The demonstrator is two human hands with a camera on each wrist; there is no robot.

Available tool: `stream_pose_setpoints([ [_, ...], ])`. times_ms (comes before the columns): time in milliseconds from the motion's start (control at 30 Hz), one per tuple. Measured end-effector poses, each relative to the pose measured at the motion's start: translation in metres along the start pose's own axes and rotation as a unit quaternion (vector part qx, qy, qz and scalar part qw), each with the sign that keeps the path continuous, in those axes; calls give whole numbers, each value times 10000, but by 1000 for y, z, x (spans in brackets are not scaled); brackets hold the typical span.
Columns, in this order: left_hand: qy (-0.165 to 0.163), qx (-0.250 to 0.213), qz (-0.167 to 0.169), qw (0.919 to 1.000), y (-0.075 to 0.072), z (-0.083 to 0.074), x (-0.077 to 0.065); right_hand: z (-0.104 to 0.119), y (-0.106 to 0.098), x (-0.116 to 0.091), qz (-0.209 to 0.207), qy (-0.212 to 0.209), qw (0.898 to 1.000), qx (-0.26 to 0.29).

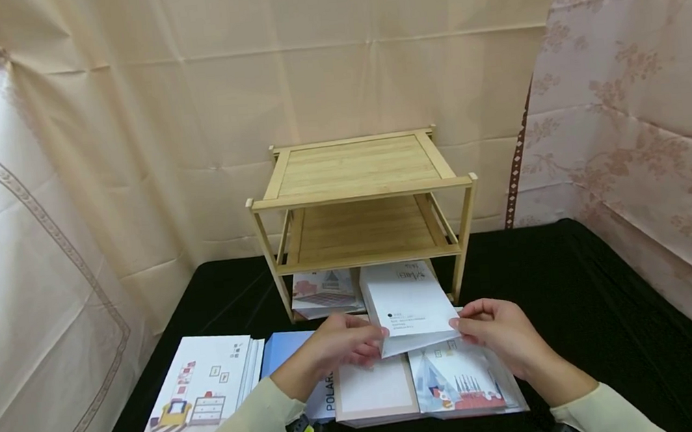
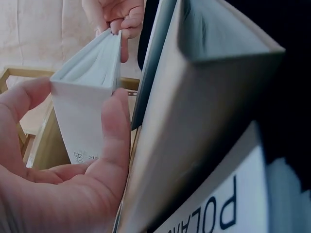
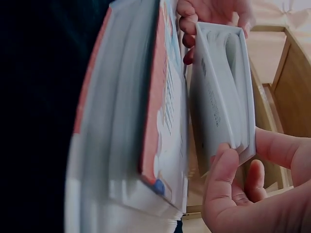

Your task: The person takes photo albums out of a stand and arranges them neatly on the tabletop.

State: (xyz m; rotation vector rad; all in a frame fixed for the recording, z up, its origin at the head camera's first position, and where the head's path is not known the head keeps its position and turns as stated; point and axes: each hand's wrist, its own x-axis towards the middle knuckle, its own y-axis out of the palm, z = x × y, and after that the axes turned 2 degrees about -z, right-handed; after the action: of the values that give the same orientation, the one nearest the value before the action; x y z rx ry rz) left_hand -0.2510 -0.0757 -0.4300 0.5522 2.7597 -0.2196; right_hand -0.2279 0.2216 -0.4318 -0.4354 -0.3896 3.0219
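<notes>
Between my two hands is a white photo album (image 1: 407,300), its far end entering the lowest level of the wooden rack (image 1: 359,193). My left hand (image 1: 332,351) pinches its near left corner between thumb and fingers. At the near right corner my right hand (image 1: 505,336) pinches it likewise. In the right wrist view the album's (image 3: 216,92) leaves fan slightly apart between its covers. Beside it on the rack's bottom level lies an album with a pink sofa picture (image 1: 326,292). Below my hands lie an album with a tent picture (image 1: 453,378) and a plain pale-fronted album (image 1: 375,388).
To the left lie a blue album lettered "POLAR..." (image 1: 289,348) and a white one with a yellow armchair picture (image 1: 197,387). Black cloth (image 1: 576,305) covers the table. The rack's front posts stand either side of the bottom level. Curtains (image 1: 332,52) hang around.
</notes>
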Motion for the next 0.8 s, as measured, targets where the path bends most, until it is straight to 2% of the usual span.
stream_pose_setpoints([
  [333, 10, 302, 410, 9987, 10, 1, -19, -8, -11, -25, 96, -68, 9997, -202],
  [533, 87, 208, 664, 9975, 20, 2, -28, -14, -18, -41, 64, -86, 9991, -419],
  [800, 260, 125, 1042, 9941, 33, 7, -35, -25, -28, -57, -81, 197, 9981, -577],
])
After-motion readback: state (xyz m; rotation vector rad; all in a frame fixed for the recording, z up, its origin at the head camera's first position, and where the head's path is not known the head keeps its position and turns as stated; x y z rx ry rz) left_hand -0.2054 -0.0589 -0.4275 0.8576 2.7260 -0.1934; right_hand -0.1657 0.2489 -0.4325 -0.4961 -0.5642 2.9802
